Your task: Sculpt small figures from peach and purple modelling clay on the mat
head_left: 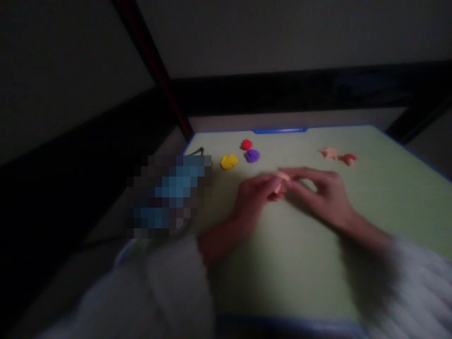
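Observation:
My left hand (252, 197) and my right hand (319, 190) meet above the middle of the table. Between their fingertips is a small piece of peach modelling clay (281, 176), pinched from both sides. Fingers cover much of the piece, and blur hides its exact shape. Past my left hand lie a yellow clay lump (229, 162), a purple clay lump (252, 156) and a red clay lump (246, 144). Beyond my right hand sit a peach clay shape with pointed ends (330, 153) and, beside it, a red-topped clay piece with a pale base (349, 159).
The pale green table (282, 273) has a blue rim and a blue strip (280, 130) at its far edge. A blurred-out bluish object (173, 188) lies along the left side, with a dark thin loop at its far end. A wall stands behind, and the light is dim.

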Motion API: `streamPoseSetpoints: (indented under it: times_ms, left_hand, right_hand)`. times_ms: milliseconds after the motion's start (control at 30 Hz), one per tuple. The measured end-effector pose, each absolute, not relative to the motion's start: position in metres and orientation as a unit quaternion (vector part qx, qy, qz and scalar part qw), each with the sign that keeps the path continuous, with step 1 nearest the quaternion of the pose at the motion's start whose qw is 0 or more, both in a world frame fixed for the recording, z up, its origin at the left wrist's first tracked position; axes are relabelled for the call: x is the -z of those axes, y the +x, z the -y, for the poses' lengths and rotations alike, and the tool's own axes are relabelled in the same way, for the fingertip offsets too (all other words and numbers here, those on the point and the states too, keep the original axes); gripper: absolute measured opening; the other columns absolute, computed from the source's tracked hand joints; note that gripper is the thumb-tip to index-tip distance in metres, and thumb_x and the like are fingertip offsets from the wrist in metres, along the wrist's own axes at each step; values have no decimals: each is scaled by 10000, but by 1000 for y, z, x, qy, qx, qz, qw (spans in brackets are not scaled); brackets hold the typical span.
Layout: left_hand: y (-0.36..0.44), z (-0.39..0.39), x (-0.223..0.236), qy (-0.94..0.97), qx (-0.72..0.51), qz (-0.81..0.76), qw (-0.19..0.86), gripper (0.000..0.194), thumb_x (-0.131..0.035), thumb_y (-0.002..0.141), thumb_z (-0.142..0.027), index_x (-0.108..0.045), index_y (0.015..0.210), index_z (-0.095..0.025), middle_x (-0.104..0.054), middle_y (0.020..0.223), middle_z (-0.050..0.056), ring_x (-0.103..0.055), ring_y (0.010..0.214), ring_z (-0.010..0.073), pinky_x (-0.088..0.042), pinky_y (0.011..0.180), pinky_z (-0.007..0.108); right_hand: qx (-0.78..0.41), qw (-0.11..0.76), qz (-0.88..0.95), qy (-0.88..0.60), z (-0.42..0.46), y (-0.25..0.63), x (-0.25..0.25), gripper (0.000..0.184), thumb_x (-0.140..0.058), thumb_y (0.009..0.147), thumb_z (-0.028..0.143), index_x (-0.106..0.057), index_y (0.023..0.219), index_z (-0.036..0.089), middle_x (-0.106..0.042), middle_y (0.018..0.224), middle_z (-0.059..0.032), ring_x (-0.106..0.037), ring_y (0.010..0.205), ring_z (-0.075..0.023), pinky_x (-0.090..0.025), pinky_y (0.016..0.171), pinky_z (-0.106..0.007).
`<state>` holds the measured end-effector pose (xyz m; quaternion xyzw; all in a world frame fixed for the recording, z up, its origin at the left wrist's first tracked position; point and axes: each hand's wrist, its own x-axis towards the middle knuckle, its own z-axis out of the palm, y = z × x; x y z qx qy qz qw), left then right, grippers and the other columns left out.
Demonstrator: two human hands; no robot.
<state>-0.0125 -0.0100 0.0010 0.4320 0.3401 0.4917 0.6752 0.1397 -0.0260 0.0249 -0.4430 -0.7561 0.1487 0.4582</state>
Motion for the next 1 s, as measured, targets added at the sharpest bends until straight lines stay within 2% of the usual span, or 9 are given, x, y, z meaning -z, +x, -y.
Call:
streamPoseSetpoints:
  times_ms: [233, 333, 433, 567, 800, 1000]
  left_hand:
    - [-12, 11, -3, 412, -509, -337, 677, 99, -672, 684, -226, -646, 677, -131, -670, 650, 13, -578, 558, 71, -437, 585, 207]
    - [-11, 11, -4, 413, -505, -337, 679, 96, -661, 692, -224, -643, 694, -130, -663, 627, 8, -579, 544, 73, -434, 577, 207]
    - [-10, 13, -6, 420, -495, -333, 684, 105, -652, 703, -234, -639, 736, -134, -675, 655, 14, -584, 552, 74, -435, 585, 209]
    - [-10, 15, -10, 414, -497, -318, 694, 127, -654, 702, -241, -591, 717, -131, -668, 639, 12, -578, 545, 66, -422, 564, 195]
    - [-10, 14, -12, 363, -514, -306, 714, 188, -665, 689, -221, -499, 727, -140, -672, 650, 15, -582, 543, 64, -431, 579, 197]
    - [-9, 14, -12, 356, -515, -306, 717, 219, -682, 672, -228, -492, 738, -142, -666, 652, 11, -589, 552, 67, -442, 593, 201]
  right_hand:
    - [-149, 459, 755, -444, 28, 140, -25, 237, -648, 781, 238, -702, 1004, 179, -736, 941, -47, -684, 813, -182, -546, 750, -291]
    - [-177, 483, 727, -455, 27, 140, -26, 231, -658, 775, 264, -707, 989, 193, -734, 951, -44, -684, 829, -186, -547, 755, -295]
    - [-228, 528, 679, -456, 24, 141, -26, 197, -601, 826, 300, -715, 962, 215, -732, 961, -36, -676, 879, -184, -542, 782, -301]
    - [-283, 562, 649, -428, 19, 143, -24, 246, -511, 884, 340, -716, 960, 227, -721, 1005, -44, -668, 923, -190, -541, 794, -325]
    - [-312, 523, 670, -424, 23, 141, -26, 248, -502, 891, 334, -724, 953, 241, -721, 1010, -14, -661, 963, -177, -500, 888, -308]
    - [-309, 510, 682, -424, 25, 142, -27, 239, -513, 884, 333, -718, 975, 249, -717, 1022, -11, -661, 965, -181, -499, 882, -307]
